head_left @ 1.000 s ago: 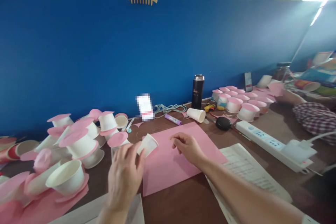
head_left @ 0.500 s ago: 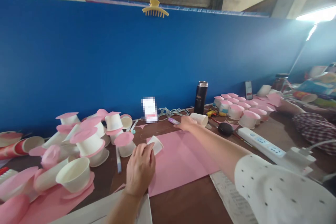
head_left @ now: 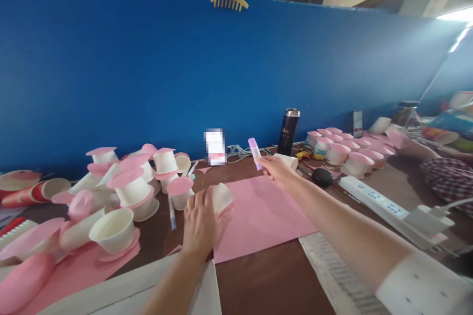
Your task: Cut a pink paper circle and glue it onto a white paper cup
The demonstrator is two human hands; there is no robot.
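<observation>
My left hand (head_left: 200, 221) is closed round a white paper cup (head_left: 222, 198) at the left edge of a pink paper sheet (head_left: 266, 214). The cup is tilted, and my fingers hide its left side. Above the sheet's far edge, my right hand (head_left: 275, 166) grips a purple glue stick (head_left: 254, 152) by its lower end, with the stick pointing up. Behind that hand another white cup (head_left: 288, 161) lies on its side.
White cups with pink paper discs (head_left: 135, 187) crowd the left side. Beyond my right hand are a black bottle (head_left: 288, 132), a black mouse-like object (head_left: 322, 177), a power strip (head_left: 382, 204) and more disc-topped cups (head_left: 357, 163). Another person's arm (head_left: 416, 150) rests at the far right.
My right hand has picked the purple glue stick up off the table and raised it. My left hand has turned the white cup and lifted it slightly. The view has shifted a little.
</observation>
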